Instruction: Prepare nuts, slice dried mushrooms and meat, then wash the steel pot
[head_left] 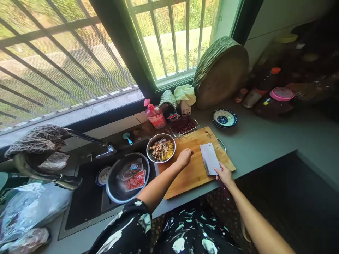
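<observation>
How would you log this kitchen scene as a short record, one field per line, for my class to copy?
Left hand: over the cutting board, fingers curled
Right hand: holding the cleaver
Bowl: metal, holds yellow pieces and brown pieces
Left of board: basin with red packaged food
Right of board: patterned plates
Behind board: pink pump bottle

Cleaver (209, 158): broad rectangular blade, silver-grey, small hole near far corner; blade angled over right half of cutting board (190, 173), handle end toward near edge. Contact between blade and wood: cannot tell. Board: light-brown wood, rectangular, lying slantwise on counter (254, 141); dark printed mark at far right corner, metal loop handle (221, 144) on right side.
</observation>
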